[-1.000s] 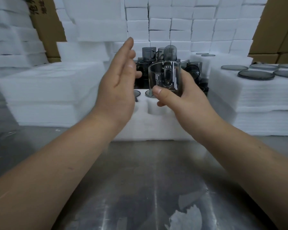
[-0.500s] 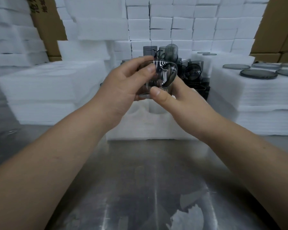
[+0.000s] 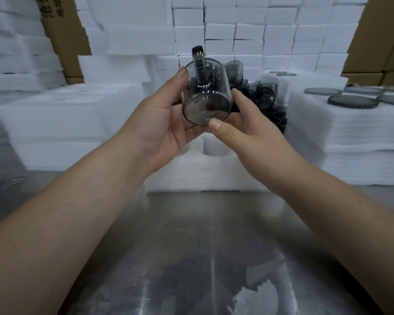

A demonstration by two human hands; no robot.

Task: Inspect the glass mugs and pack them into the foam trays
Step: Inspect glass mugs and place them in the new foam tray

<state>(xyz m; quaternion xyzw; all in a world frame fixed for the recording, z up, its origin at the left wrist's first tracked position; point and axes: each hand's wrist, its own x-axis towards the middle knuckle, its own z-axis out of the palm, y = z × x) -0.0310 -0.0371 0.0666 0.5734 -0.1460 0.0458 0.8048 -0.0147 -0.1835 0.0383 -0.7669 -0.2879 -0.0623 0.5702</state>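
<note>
Grey glass mug (image 3: pixel 206 103) being held between both hands, tipped over, bottom facing person, handle up. Left hand (image 3: pixel 159 119) being wrapped round one side, right hand (image 3: pixel 248 130) round other. Should be turned slowly, gripped tight, while being checked for cracks. Foam tray (image 3: pixel 214 176) lying just under grip.

Smoky-grey glass mug (image 3: pixel 206 98) held in mid-air on its side, base facing near, handle up, gripped between left hand (image 3: pixel 162 123) and right hand (image 3: pixel 248 128). Below it lies the white foam tray (image 3: pixel 205 171) with round pockets. More mugs (image 3: pixel 262 98) are piled far right.
</note>
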